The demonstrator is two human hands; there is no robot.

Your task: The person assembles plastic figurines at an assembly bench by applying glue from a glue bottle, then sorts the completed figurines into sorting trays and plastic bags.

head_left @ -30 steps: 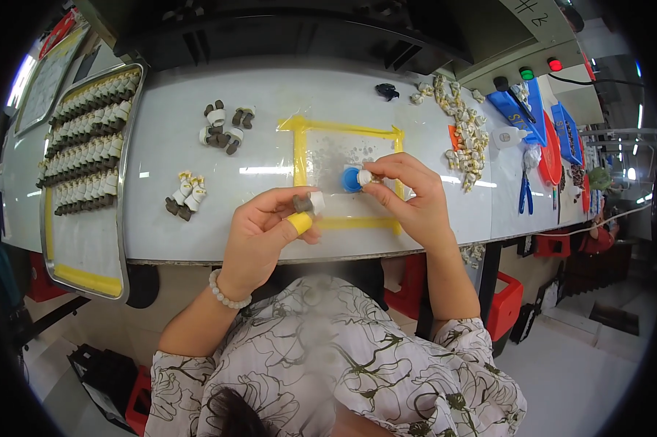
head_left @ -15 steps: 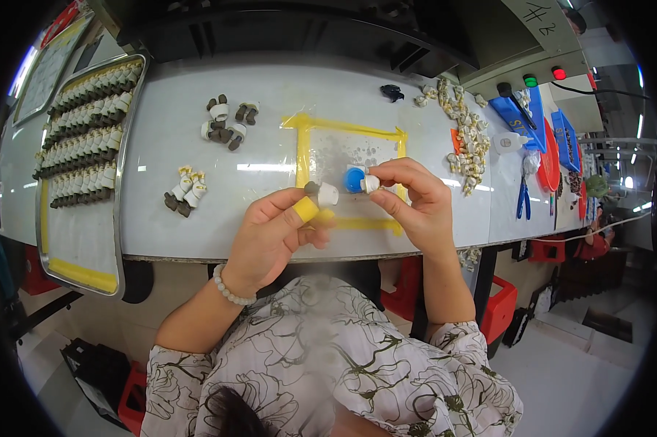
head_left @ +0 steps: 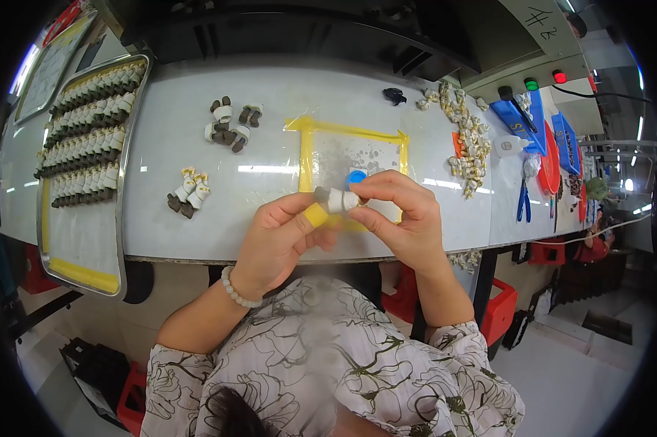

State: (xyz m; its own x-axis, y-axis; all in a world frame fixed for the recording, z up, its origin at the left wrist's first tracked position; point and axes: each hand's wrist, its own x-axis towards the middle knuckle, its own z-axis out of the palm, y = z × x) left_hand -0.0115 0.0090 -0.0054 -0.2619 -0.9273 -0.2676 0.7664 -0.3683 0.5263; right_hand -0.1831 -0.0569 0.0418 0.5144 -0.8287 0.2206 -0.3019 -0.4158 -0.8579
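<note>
1. I see the left hand (head_left: 281,237) pinched shut on a small part (head_left: 337,199), a white sleeve with a dark end; a yellow cap covers one of its fingertips (head_left: 316,215).
2. The right hand (head_left: 405,215) meets it from the other side, its fingers closed on the same part at the white end, so both hands hold it just above the table edge.
3. Just beyond the right fingertips a small blue disc (head_left: 356,175) shows; I cannot tell whether it is held or lying on the mat.
4. Right beyond both hands lies a clear square mat (head_left: 328,156) framed in yellow tape, glossy and a little smudged.
5. I judge the work to be well under way: far out past the left hand, a metal tray (head_left: 84,240) holds neat rows of finished-looking white and dark parts, yet its near stretch is bare.
6. Between tray and left hand sit two small clusters (head_left: 188,194) (head_left: 230,125) of the same parts, apparently waiting.
7. Beyond the right hand a loose heap of pale pieces (head_left: 468,142) lies on the smooth white table (head_left: 197,233), so plenty seems left.
</note>
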